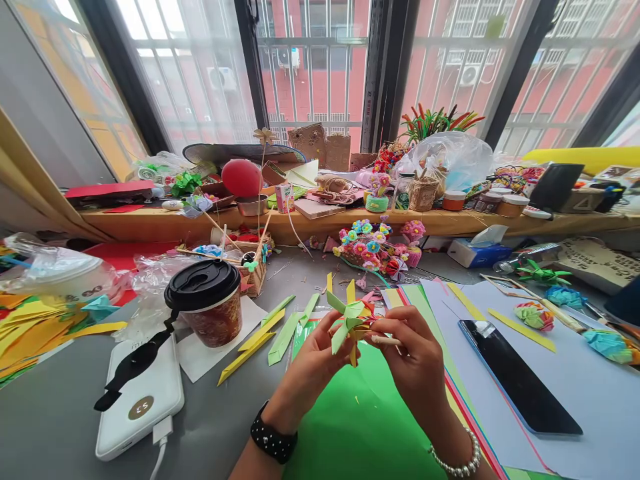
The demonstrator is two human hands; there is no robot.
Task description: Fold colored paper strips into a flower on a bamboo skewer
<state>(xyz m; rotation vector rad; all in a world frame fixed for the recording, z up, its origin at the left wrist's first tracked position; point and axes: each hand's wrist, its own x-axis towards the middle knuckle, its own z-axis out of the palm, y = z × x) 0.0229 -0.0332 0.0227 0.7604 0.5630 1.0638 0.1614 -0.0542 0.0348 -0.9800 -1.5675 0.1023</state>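
Both my hands are raised over a green paper sheet (pixel 360 413) at the table's front. My left hand (pixel 313 363) pinches a small folded paper flower (pixel 349 321) with green and yellow petals. My right hand (pixel 413 357) holds the same flower from the right, fingers curled, with a thin wooden stick (pixel 386 340) between them. A black watch is on my left wrist, a bead bracelet on my right.
A lidded paper cup (pixel 207 300) and a white power bank (pixel 143 400) lie at left, folded paper strips (pixel 273 333) beside them. A dark phone (pixel 517 377) rests on white paper at right. Paper flowers (pixel 375 248) and craft clutter crowd the wooden ledge (pixel 150 223) behind.
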